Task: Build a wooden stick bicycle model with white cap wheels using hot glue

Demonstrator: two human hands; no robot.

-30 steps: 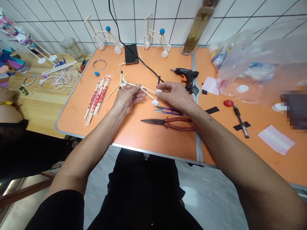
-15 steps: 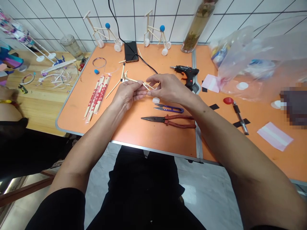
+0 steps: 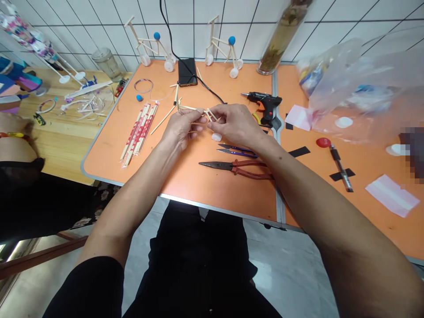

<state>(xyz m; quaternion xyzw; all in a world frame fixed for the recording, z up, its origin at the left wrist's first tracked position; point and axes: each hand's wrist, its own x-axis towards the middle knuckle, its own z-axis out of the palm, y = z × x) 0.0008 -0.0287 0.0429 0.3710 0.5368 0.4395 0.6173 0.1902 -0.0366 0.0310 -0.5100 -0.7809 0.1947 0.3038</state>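
My left hand [image 3: 180, 128] pinches a small frame of joined wooden sticks [image 3: 188, 107] between thumb and fingers. Opposite it, my right hand [image 3: 236, 121] grips short stick pieces [image 3: 212, 115] at the frame's right end, its fingertips close to the left ones. The exact joint is partly hidden by my fingers. Just below the hands lies a white round piece [image 3: 216, 137]. Purple thread snips [image 3: 236, 150] and red-handled long-nose pliers [image 3: 232, 166] rest nearer the table's front edge. Packaged chopsticks [image 3: 139, 132] lie left of my left hand.
Two stick tricycle models, one with a blue ball [image 3: 232, 40], stand against the tiled wall. A phone [image 3: 187, 72], a black cable [image 3: 208, 90], a glue gun [image 3: 263, 105], a pen [image 3: 341, 168] and plastic bags [image 3: 371, 92] surround the work. Another person's arm [image 3: 15, 137] is at far left.
The whole view has shifted slightly, so the table things appear further right. Both hands keep their hold on the stick frame, with the right fingers slightly changed on the short sticks.
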